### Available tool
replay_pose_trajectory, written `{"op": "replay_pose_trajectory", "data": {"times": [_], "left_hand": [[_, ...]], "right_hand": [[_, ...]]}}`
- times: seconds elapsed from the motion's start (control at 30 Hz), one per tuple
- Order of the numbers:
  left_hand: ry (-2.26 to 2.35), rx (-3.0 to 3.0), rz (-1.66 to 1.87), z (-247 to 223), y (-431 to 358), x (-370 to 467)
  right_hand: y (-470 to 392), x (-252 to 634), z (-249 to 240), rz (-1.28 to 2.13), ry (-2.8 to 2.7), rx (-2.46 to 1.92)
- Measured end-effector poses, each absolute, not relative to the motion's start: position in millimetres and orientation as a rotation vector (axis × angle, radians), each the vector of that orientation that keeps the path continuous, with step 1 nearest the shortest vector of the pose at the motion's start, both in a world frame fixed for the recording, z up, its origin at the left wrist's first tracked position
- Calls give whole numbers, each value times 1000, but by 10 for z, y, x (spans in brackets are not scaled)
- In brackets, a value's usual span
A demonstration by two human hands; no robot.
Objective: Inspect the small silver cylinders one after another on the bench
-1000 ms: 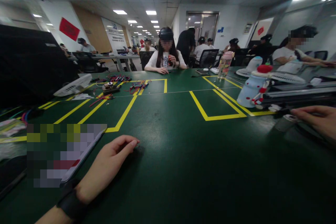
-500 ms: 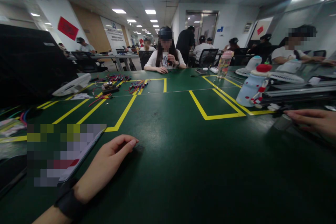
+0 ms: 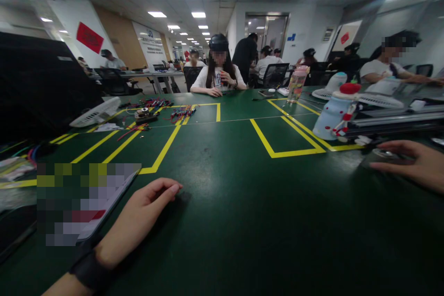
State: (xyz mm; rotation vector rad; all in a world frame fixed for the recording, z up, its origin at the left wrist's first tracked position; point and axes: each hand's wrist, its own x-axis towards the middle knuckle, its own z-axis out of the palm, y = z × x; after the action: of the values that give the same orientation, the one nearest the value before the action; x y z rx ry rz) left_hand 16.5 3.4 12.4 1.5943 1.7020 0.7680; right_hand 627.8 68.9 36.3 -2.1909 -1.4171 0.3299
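Note:
My left hand (image 3: 138, 217) lies flat on the green table (image 3: 243, 203) with its fingers stretched out and nothing in it. A black band is on its wrist. Just left of it lies a phone (image 3: 104, 208). At the right edge my right hand (image 3: 416, 166) reaches in, with its forefinger above and its thumb below a small grey object (image 3: 376, 158) on the table; the fingers close around it. What the object is stays unclear.
A pale blue bottle with a red cap (image 3: 333, 118) and a long metal rail (image 3: 395, 122) lie beyond my right hand. Yellow tape lines (image 3: 277, 153) mark the table. A white fan (image 3: 95, 113), coloured wires (image 3: 180, 113) and a pink bottle (image 3: 297, 85) sit farther off. A person (image 3: 218, 74) sits opposite.
My right hand has curled around the small grey object, thumb now below it. My left hand has stayed still beside the phone.

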Motion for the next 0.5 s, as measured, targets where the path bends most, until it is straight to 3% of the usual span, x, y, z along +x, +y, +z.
{"op": "replay_pose_trajectory", "data": {"times": [0.17, 0.27, 0.33, 0.5], "left_hand": [[1675, 1623, 777, 103, 37, 136], [1687, 1642, 769, 124, 41, 158], [1676, 1685, 747, 163, 37, 239], [1460, 2011, 780, 324, -31, 755]], "right_hand": [[688, 6012, 228, 31, -1408, -2237], [635, 5598, 224, 8, -1420, -2047], [573, 5193, 251, 282, -1384, -1844], [349, 3959, 292, 1660, -1128, -1141]]}}
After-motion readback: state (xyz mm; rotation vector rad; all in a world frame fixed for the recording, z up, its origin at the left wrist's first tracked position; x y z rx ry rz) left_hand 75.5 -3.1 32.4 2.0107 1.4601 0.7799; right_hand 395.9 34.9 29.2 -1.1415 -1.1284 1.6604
